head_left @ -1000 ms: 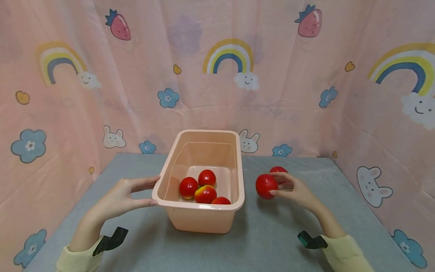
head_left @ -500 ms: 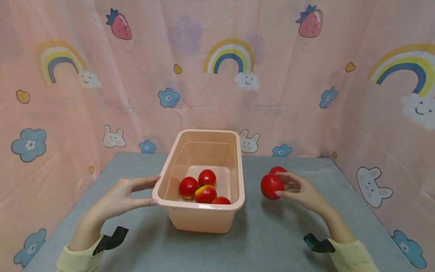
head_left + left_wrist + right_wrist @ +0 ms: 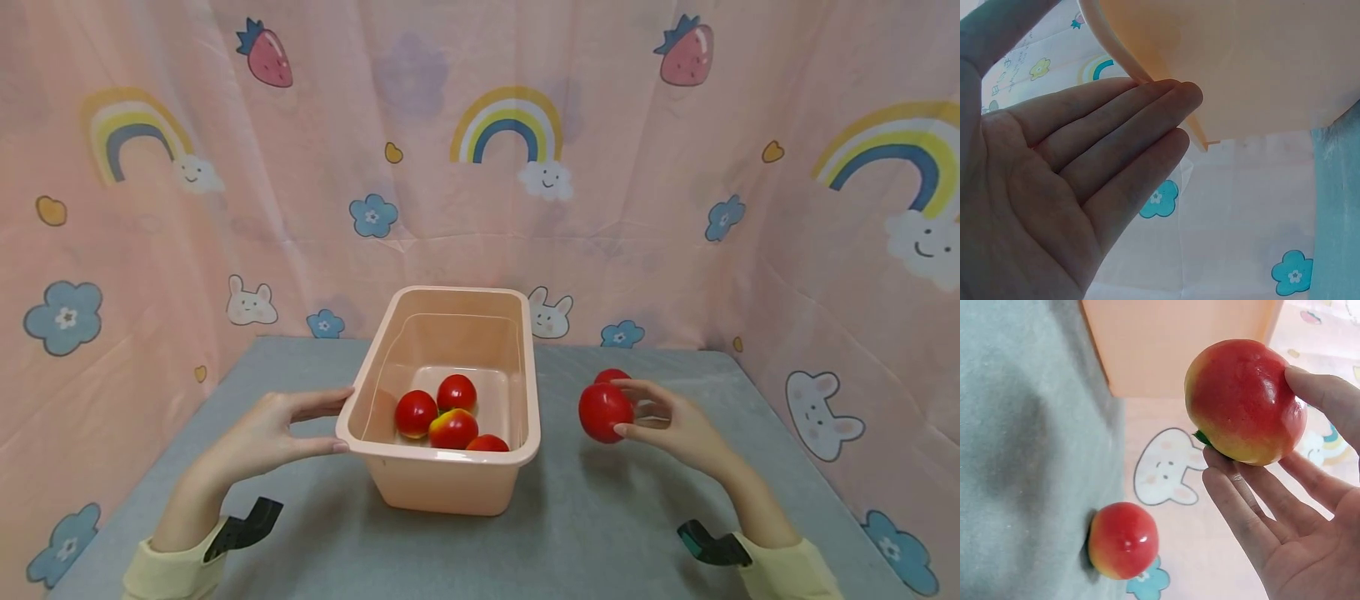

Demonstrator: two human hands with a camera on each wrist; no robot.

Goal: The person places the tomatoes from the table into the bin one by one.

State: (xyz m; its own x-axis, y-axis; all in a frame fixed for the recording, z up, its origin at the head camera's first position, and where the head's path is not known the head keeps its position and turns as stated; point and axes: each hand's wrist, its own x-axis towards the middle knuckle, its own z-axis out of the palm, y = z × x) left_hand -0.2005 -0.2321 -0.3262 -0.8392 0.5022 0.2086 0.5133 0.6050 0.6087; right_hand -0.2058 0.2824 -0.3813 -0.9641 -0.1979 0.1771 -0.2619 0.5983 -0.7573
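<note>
My right hand (image 3: 678,427) pinches a glossy red-and-yellow apple-like fruit (image 3: 603,412) between thumb and fingers, above the table to the right of a peach-coloured plastic bin (image 3: 442,482). The right wrist view shows a small green leafy bit on the underside of this held fruit (image 3: 1241,400). A second such fruit (image 3: 1124,540) rests on the table behind it, partly covered by my hand in the head view. My left hand (image 3: 258,437) touches the bin's left rim with straight fingers, its thumb lower near the front corner. Several similar fruits (image 3: 416,413) lie inside the bin.
A grey cloth-covered table (image 3: 315,533) carries the bin. Pink patterned curtain (image 3: 480,242) closes off the back and both sides. A dark strap end (image 3: 243,529) sticks out from each yellow sleeve (image 3: 176,567).
My right hand has moved a little to the right with the fruit, away from the bin. The left hand and the bin have stayed in place.
</note>
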